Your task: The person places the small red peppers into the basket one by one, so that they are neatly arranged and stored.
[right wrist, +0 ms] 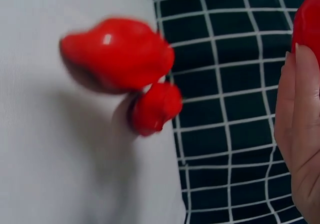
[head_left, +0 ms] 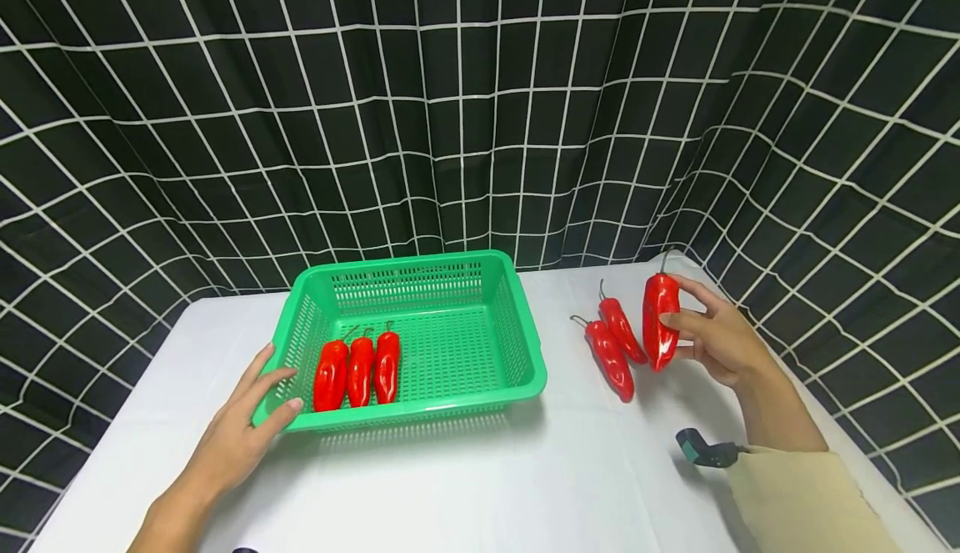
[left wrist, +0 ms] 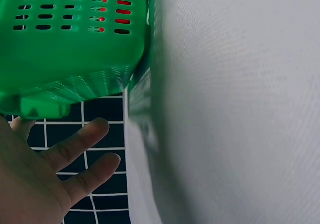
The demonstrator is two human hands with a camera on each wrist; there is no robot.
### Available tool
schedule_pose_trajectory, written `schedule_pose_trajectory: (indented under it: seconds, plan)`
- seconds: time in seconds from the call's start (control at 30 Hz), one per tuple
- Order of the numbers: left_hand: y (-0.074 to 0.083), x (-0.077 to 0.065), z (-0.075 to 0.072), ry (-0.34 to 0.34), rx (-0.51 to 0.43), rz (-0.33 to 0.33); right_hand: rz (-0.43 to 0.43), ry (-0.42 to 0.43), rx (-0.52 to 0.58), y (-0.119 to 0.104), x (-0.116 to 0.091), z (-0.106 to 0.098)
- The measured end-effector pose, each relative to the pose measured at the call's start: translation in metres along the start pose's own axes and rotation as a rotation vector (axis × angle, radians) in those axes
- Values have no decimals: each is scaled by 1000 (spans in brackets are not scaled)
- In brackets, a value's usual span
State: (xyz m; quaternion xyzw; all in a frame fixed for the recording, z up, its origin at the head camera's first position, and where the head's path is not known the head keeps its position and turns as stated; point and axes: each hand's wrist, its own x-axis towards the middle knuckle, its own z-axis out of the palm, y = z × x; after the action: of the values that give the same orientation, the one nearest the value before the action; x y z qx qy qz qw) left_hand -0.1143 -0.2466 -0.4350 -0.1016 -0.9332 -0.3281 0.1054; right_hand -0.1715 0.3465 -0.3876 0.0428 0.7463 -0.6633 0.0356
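Observation:
My right hand (head_left: 716,336) grips a red chili pepper (head_left: 660,319) with its dark stem pointing up, thumb across the near side. Part of that pepper also shows at the right edge of the right wrist view. Beside it, two more red chili peppers (head_left: 609,361) lie on the white table. My left hand (head_left: 236,428) rests at the near left corner of a green plastic basket (head_left: 416,415), with fingers spread and fairly straight over the rim. Inside, on the basket's left side, three red chili peppers (head_left: 362,374) lie in a row, stems away from me.
A white cloth (head_left: 480,486) covers the table. Black curtains with a white grid (head_left: 465,119) hang behind and at both sides. A small dark device (head_left: 705,449) sticks out by the right sleeve (head_left: 810,495).

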Motion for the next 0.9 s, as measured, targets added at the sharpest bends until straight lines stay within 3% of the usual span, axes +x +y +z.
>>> schedule_pose_trajectory:
  seconds: [0.43, 0.9]
  plan:
    - [-2, -2, 1, 3, -10, -1, -56, -30, 103, -10, -19, 23]
    - [0, 1, 0, 0, -7, -12, -118, -47, 177, -16, -30, 28]
